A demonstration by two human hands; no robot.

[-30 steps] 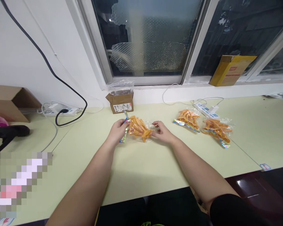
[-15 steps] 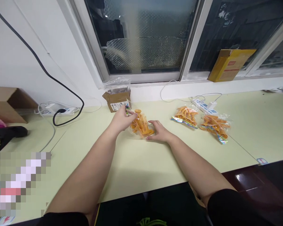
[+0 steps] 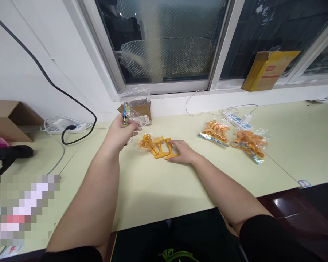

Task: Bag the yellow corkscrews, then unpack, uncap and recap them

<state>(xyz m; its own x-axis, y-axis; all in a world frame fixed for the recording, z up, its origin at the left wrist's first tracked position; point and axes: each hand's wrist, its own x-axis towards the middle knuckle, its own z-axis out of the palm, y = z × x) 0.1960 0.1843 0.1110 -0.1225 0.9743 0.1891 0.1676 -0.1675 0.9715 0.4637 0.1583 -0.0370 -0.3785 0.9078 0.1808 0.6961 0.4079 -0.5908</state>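
Left hand [image 3: 122, 133] with its grip closed on the clear bag [image 3: 133, 118], right hand [image 3: 182, 151] curled against the rightmost of the orange pieces [image 3: 160, 146] on the table [image 3: 164, 193], two filled packets [image 3: 214, 133] [image 3: 250, 143] farther right, box [image 3: 142, 111] behind the left hand

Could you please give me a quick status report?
Left hand holding the clear bag; right hand at the nearest orange piece; other orange pieces alongside; cardboard box close behind bag.
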